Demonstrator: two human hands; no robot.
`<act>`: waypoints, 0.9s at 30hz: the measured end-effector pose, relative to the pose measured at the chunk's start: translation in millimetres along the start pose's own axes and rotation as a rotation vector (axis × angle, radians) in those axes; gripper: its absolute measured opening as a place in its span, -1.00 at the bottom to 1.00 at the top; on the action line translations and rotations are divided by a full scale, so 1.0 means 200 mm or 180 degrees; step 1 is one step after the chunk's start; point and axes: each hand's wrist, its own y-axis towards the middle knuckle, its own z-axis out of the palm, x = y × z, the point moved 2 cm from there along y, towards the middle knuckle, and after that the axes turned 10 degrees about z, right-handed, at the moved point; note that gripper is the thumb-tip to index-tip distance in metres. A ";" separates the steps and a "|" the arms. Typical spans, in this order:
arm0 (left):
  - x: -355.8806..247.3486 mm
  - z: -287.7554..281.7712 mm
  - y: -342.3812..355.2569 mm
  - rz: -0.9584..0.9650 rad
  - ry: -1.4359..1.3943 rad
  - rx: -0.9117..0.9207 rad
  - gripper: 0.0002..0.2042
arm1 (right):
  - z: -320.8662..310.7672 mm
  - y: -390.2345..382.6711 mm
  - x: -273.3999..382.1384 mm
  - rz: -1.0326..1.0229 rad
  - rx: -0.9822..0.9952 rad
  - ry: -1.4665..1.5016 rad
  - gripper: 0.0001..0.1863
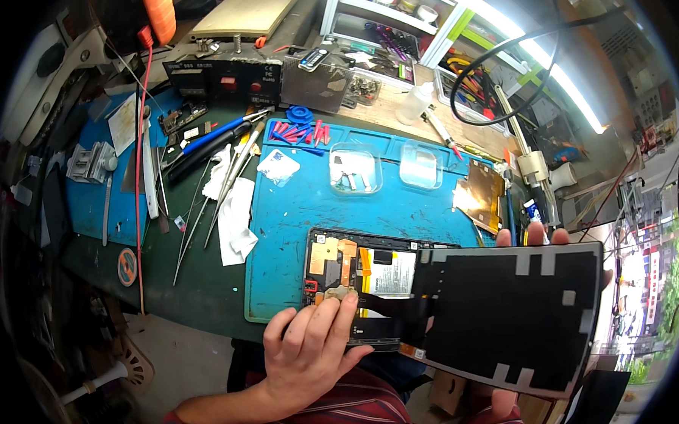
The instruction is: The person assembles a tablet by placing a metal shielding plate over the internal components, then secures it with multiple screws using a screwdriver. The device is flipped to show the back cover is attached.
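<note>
An opened tablet body [326, 252] lies on the blue mat [294, 206], showing copper-coloured shields and a white battery [394, 276]. My left hand [311, 342] reaches over its near left part, fingers stretched out, the index fingertip touching the inside by a dark flex cable [385, 305]. My right hand [536, 236] grips the tablet screen [510, 310], whose black back faces up. Its fingertips show past the far edge and the thumb at the near edge; the palm is hidden beneath. The screen is tilted beside the body, overlapping its right side.
Clear plastic trays [355, 169] [421, 165], pink-red tubes [306, 130] and a copper-coloured sheet [479, 196] lie on the mat's far side. Tweezers [232, 175] and crumpled white tissue [236, 224] are at the left. A squeeze bottle [414, 102] stands before shelves [391, 13].
</note>
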 end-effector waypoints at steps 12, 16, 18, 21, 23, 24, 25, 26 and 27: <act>-0.18 0.02 0.14 0.0835 -0.1110 -0.0797 -0.70 | -0.25 -0.19 -0.19 -0.1204 -0.0683 -0.0715 -0.03; -0.15 0.05 0.18 0.1055 -0.1454 -0.0775 -0.67 | -0.30 -0.36 -0.14 -0.1062 -0.1290 -0.2574 0.36; -0.15 0.06 0.18 0.1090 -0.1499 -0.0748 -0.68 | -0.25 -0.42 -0.11 -0.0541 -0.1788 -0.2244 0.28; -0.15 0.06 0.18 0.1174 -0.1460 -0.0693 -0.67 | -0.33 -0.46 -0.05 -0.0121 -0.1918 -0.2395 0.14; -0.16 0.06 0.21 0.1175 -0.1490 -0.0722 -0.68 | -0.39 -0.48 -0.03 0.0055 -0.2029 -0.2232 -0.06; -0.17 0.06 0.22 0.1177 -0.1509 -0.0745 -0.68 | -0.40 -0.48 -0.02 0.0182 -0.2125 -0.2367 -0.13; -0.18 0.06 0.23 0.1181 -0.1515 -0.0732 -0.68 | -0.40 -0.48 -0.01 0.0312 -0.2220 -0.2502 -0.18; -0.18 0.06 0.23 0.1184 -0.1520 -0.0719 -0.68 | -0.40 -0.48 0.00 0.0445 -0.2312 -0.2636 -0.23; -0.19 0.06 0.23 0.1189 -0.1536 -0.0717 -0.67 | -0.40 -0.48 0.01 0.0435 -0.2367 -0.2769 -0.29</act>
